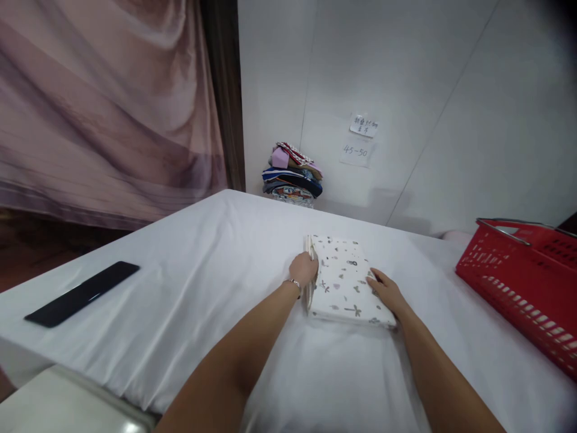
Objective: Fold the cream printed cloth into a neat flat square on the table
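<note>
A folded white cloth (340,282) printed with small grey and brown motifs lies in several layers on the white-covered table. My left hand (303,269) is closed around its left edge, with some fingers hidden by the cloth. At the opposite edge, my right hand (386,290) grips the cloth with the thumb on top and the other fingers partly out of sight. A bracelet (295,283) circles my left wrist.
A red plastic basket (518,264) with a metal handle stands on the right. A long black flat object (83,293) lies on the tabletop (193,264) at left. Stacked folded fabrics (293,174) rise beyond the far edge, near paper notes (356,152) on the wall. A pink curtain (112,108) hangs left.
</note>
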A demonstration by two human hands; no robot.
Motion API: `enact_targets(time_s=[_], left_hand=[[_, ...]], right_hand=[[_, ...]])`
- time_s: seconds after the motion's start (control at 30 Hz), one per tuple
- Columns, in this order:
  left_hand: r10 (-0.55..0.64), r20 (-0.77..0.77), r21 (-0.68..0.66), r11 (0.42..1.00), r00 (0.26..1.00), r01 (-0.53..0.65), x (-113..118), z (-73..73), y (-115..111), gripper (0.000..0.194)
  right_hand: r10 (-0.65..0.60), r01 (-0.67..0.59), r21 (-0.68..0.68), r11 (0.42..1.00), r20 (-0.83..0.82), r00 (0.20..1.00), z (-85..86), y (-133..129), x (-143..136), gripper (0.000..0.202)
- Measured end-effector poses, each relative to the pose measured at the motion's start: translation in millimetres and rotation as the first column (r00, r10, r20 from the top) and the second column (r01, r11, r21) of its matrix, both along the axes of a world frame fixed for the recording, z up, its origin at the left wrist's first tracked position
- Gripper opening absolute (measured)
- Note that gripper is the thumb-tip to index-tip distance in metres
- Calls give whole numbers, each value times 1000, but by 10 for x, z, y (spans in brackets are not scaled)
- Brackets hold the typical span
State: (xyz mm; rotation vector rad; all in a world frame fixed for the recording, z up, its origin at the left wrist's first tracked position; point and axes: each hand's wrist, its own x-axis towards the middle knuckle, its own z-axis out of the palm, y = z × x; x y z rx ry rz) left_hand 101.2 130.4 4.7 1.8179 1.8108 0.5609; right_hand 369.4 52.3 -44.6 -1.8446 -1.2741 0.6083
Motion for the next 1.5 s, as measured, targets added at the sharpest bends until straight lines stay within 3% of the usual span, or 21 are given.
enact_targets(time_s=[0.33,0.6,0.83,1.0,1.17,1.5], left_hand=[[75,64,-2,997,995,-76,-9,-58,67,14],[88,62,13,996,994,-89,57,-61,261,17],[90,82,-8,996,993,-90,-15,-83,236,18],[14,81,-40,999,997,-11,-66,9,80,14],[-80,91,-111,990,993,90,-174,25,-216,8],[-209,227,-151,957,951,246,-352,61,-738,5]], right_hand=[[11,-11,-13,1000,42,999,-12,6,-2,55],[19,-20,8,1000,84,996,-39,24,3,54],[28,-28,4,1000,85,996,-55,32,17,55],[21,-22,9,1000,80,997,-29,13,8,53],[13,-13,-8,1000,71,997,-27,12,30,56],[-17,16,24,1000,48,999,-36,6,33,54]])
